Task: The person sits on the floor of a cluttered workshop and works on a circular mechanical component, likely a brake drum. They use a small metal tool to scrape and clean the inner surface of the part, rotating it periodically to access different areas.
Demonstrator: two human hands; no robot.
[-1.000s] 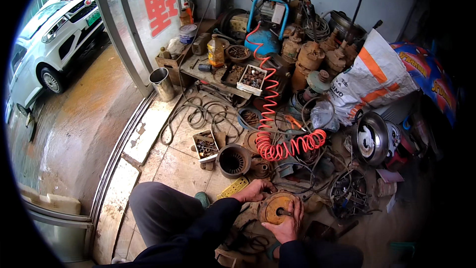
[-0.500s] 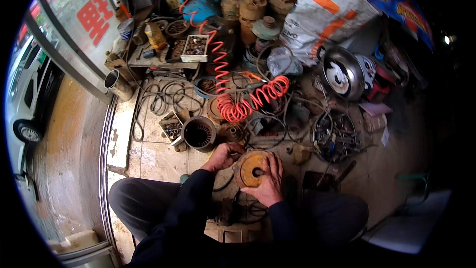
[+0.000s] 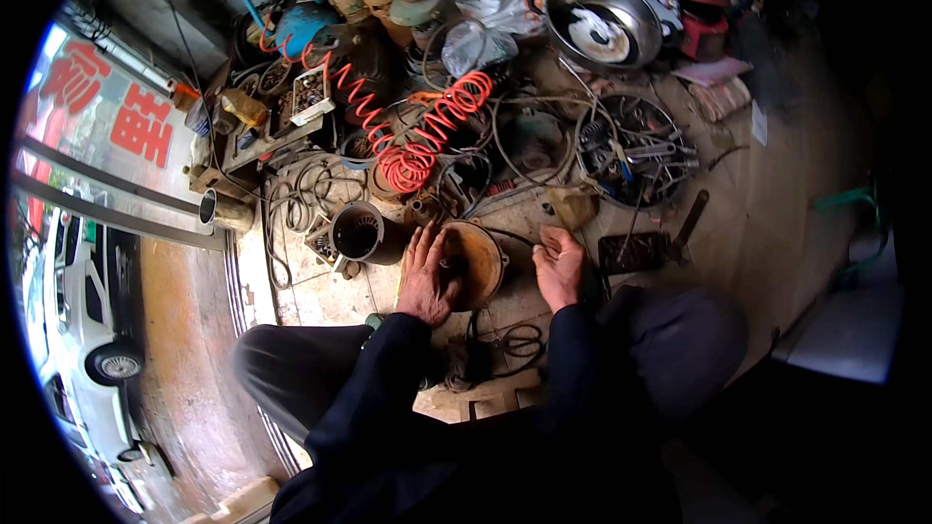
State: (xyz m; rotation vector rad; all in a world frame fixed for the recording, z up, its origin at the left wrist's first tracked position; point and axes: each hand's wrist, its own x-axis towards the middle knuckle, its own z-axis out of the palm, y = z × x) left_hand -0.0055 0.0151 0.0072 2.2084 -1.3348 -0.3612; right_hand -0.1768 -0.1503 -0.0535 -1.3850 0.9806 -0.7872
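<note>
My left hand (image 3: 430,272) rests open, fingers spread, on the left side of a round rusty yellow metal housing (image 3: 478,272) on the floor in front of me. My right hand (image 3: 557,267) is just right of the housing, off it, with its fingers curled closed; what they hold is hidden. A dark cable (image 3: 510,234) runs toward those fingers from behind the housing. A hollow metal cylinder (image 3: 351,239) with a slotted inside stands left and behind the housing, near my left hand.
Behind are red coiled hose (image 3: 408,160), loose cables (image 3: 291,194), a bin of tools (image 3: 636,150) and a steel bowl (image 3: 607,24). A dark tray (image 3: 626,252) lies right, beside my knee. At left are the doorway track (image 3: 236,301) and a white car (image 3: 92,320) outside.
My left hand has moved from beside the housing onto it. My right hand has left the housing and moved right, fingers now curled. The view has shifted, so surroundings sit higher and rotated.
</note>
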